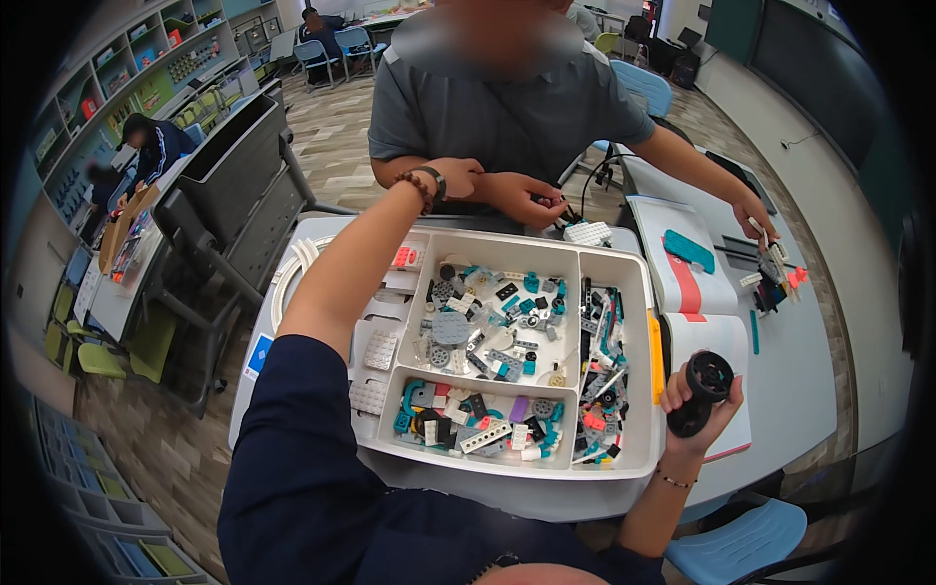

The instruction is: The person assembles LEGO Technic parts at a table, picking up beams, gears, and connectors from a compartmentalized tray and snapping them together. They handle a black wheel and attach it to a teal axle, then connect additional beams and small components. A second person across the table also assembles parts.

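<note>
My right hand (717, 414) grips a pair of black toy wheels (709, 376), held up by the right front of the parts tray. My left arm stretches across the white sorting tray (419, 375). At its far side, my left hand (455, 178) lies over the forearm of the person opposite; its fingers are hard to make out. That person's hand (531, 202) is near a white brick-built block (588, 234) with black cables. Their other hand (753, 216) holds a grey, white and coral building-brick model (775, 268).
Mixed building bricks (497, 322) fill the tray's compartments. An open booklet (697, 263) lies on the table (809, 361) to the right, with a teal piece (688, 251) on it. A blue chair (741, 541) stands at the near right. Folded dark tables (219, 185) are at left.
</note>
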